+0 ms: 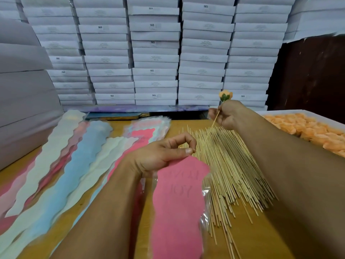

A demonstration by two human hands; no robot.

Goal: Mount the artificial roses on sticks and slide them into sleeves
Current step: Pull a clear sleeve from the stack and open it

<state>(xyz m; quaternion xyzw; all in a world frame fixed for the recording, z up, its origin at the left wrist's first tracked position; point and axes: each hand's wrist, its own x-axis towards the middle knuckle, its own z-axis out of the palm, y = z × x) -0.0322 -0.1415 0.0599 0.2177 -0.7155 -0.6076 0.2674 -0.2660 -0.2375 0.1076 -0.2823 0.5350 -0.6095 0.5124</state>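
- The right hand (226, 114) is gripping a thin bamboo stick (209, 132), fingers curled round its upper part, with an orange artificial rose with a green base (225, 95) sitting on the stick's top end just above the fist.
- The stick is slanting down and to the left, its lower tip reaching the left hand (164, 152).
- The left hand is pinching the top edge of a pink wavy-edged sleeve in clear plastic (177, 199) between thumb and forefinger, right where the stick's tip is arriving; whether the tip is inside the sleeve mouth cannot be told.
- The pink sleeve is hanging down from that hand toward the camera, faint reversed lettering showing on it.
- A loose heap of bare bamboo sticks (229, 169) is lying on the wooden table (261, 236), just right of the sleeve and under the right forearm.
- Rows of flat sleeves in cream, blue and pink (74, 161) are lying spread on the left of the table.
- A white tray of orange roses (306, 128) is sitting at the far right.
- Stacked white cardboard boxes (155, 53) are filling the background.
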